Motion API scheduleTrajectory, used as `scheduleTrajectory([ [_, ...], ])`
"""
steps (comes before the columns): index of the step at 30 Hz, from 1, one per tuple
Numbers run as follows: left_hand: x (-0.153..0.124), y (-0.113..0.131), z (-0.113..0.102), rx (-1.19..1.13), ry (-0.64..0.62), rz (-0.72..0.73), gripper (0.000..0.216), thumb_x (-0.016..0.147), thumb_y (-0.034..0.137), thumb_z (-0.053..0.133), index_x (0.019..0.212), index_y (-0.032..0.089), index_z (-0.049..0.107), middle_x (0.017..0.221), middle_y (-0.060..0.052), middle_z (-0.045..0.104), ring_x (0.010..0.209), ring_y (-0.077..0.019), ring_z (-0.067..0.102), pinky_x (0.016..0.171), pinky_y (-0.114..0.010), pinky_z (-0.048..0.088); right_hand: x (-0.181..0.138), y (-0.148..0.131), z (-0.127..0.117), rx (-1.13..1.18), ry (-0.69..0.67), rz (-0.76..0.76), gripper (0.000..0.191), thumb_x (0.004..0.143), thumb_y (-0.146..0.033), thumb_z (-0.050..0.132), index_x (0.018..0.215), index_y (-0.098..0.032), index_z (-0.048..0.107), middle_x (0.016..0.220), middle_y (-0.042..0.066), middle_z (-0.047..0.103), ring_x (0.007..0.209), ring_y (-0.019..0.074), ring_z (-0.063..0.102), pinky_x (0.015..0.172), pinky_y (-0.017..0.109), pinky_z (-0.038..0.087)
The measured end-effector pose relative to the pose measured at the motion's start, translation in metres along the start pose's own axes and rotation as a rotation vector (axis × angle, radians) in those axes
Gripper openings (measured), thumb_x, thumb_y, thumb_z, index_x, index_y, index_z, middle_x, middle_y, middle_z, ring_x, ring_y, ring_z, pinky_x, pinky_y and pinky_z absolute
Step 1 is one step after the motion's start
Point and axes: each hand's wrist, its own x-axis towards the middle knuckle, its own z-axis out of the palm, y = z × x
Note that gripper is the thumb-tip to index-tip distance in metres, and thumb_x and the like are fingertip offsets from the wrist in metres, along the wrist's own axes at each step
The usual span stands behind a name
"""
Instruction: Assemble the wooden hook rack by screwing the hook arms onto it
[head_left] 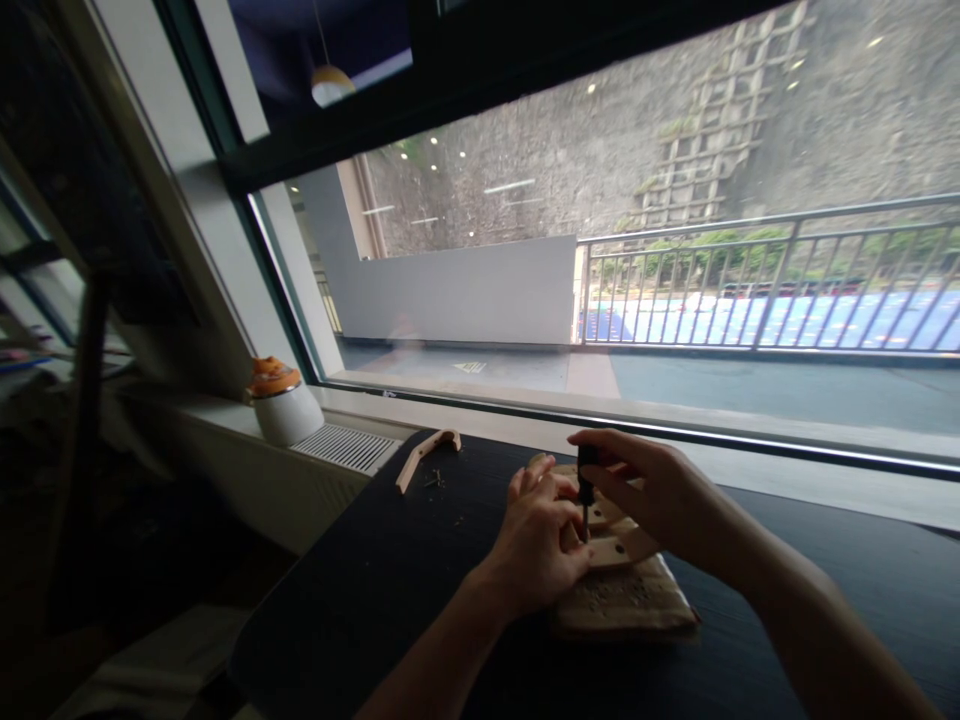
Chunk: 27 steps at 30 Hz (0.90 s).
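One black table adjoins one large window; one curved wooden piece lies toward its far left. On one brown pad sits wooden work showing two dark holes. Right hand fingers grip one upright screwdriver; left hand fingers curl against the wood, pinching or not, I cannot tell.

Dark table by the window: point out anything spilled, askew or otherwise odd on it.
Small loose bits lie scattered on the dark table near the curved wooden piece, and crumbs litter the brown board below the screwdriver. They look untidy, probably work debris.
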Motion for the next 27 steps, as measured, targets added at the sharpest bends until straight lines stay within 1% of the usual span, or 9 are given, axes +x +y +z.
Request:
scheduleTrajectory([
  [4, 0.0004, -0.0001, 0.0007, 0.003, -0.001, -0.010, 0.007, 0.066, 0.021, 0.071, 0.069, 0.022, 0.065, 0.116, -0.003, 0.058, 0.133, -0.0305, 0.028, 0.110, -0.050, 0.018, -0.0002, 0.0004, 0.0022, -0.029, 0.044, 0.006, 0.032, 0.082, -0.031, 0.055, 0.112, -0.024, 0.061, 0.087, 0.003, 0.071, 0.071, 0.0172, 0.066, 0.061, 0.027, 0.053],
  [8, 0.0003, 0.0010, 0.0007, -0.001, 0.004, 0.000, 0.007, 0.067, 0.022, 0.072, 0.067, 0.022, 0.065, 0.115, -0.002, 0.058, 0.132, -0.0301, 0.029, 0.110, -0.049, 0.018, -0.0008, -0.0042, 0.0059, 0.034, 0.012, 0.004, 0.033, 0.086, -0.031, 0.050, 0.117, -0.025, 0.058, 0.092, 0.003, 0.071, 0.076, 0.0165, 0.068, 0.063, 0.025, 0.052],
  [10, -0.0001, 0.0012, 0.0007, -0.005, 0.010, 0.008, 0.008, 0.067, 0.023, 0.072, 0.066, 0.022, 0.064, 0.115, -0.002, 0.058, 0.132, -0.0295, 0.030, 0.110, -0.047, 0.019, 0.0001, -0.0053, 0.0068, -0.014, 0.022, 0.005, 0.033, 0.085, -0.032, 0.051, 0.117, -0.026, 0.058, 0.087, 0.002, 0.072, 0.071, 0.0157, 0.067, 0.060, 0.024, 0.051],
  [14, -0.0009, 0.0000, 0.0017, -0.005, 0.006, 0.006, 0.008, 0.067, 0.023, 0.071, 0.069, 0.022, 0.064, 0.116, -0.002, 0.058, 0.132, -0.0301, 0.030, 0.110, -0.049, 0.018, 0.0031, -0.0032, 0.0072, -0.158, 0.106, 0.002, 0.029, 0.083, -0.035, 0.054, 0.109, -0.025, 0.063, 0.078, 0.002, 0.071, 0.061, 0.0151, 0.065, 0.058, 0.026, 0.049],
  [16, -0.0009, -0.0004, 0.0018, -0.003, 0.003, 0.002, 0.007, 0.067, 0.022, 0.071, 0.070, 0.022, 0.064, 0.115, -0.002, 0.058, 0.132, -0.0303, 0.030, 0.110, -0.050, 0.017, 0.0035, -0.0021, 0.0075, -0.147, 0.117, -0.011, 0.031, 0.083, -0.036, 0.053, 0.110, -0.024, 0.063, 0.083, 0.003, 0.072, 0.062, 0.0151, 0.065, 0.059, 0.026, 0.050],
  [18, -0.0007, -0.0001, 0.0013, 0.000, 0.003, 0.004, 0.008, 0.067, 0.021, 0.071, 0.069, 0.022, 0.064, 0.115, -0.002, 0.058, 0.132, -0.0303, 0.030, 0.110, -0.050, 0.018, 0.0028, -0.0020, 0.0083, -0.085, 0.099, -0.032, 0.035, 0.086, -0.034, 0.049, 0.116, -0.024, 0.061, 0.093, 0.005, 0.072, 0.069, 0.0158, 0.067, 0.062, 0.026, 0.052],
  [20, -0.0002, 0.0004, 0.0005, 0.005, 0.006, 0.007, 0.008, 0.067, 0.022, 0.072, 0.068, 0.022, 0.064, 0.116, -0.001, 0.058, 0.132, -0.0304, 0.029, 0.110, -0.049, 0.019, 0.0019, -0.0023, 0.0090, -0.032, 0.079, -0.040, 0.037, 0.087, -0.032, 0.046, 0.120, -0.022, 0.059, 0.098, 0.006, 0.071, 0.076, 0.0170, 0.067, 0.066, 0.026, 0.053],
  [23, 0.0003, 0.0006, 0.0002, 0.009, 0.004, 0.012, 0.008, 0.067, 0.022, 0.072, 0.067, 0.022, 0.064, 0.117, -0.002, 0.058, 0.131, -0.0310, 0.030, 0.109, -0.049, 0.020, 0.0017, -0.0016, 0.0088, -0.026, 0.072, -0.012, 0.036, 0.086, -0.033, 0.049, 0.118, -0.022, 0.059, 0.090, 0.006, 0.072, 0.077, 0.0184, 0.068, 0.064, 0.027, 0.053],
  [27, -0.0002, -0.0006, 0.0017, -0.004, 0.014, 0.018, 0.006, 0.067, 0.022, 0.070, 0.070, 0.022, 0.065, 0.114, -0.002, 0.059, 0.132, -0.0299, 0.030, 0.109, -0.048, 0.020, 0.0030, 0.0012, 0.0061, -0.111, 0.105, 0.019, 0.034, 0.084, -0.032, 0.052, 0.116, -0.025, 0.059, 0.077, 0.002, 0.071, 0.065, 0.0160, 0.066, 0.056, 0.025, 0.049],
])
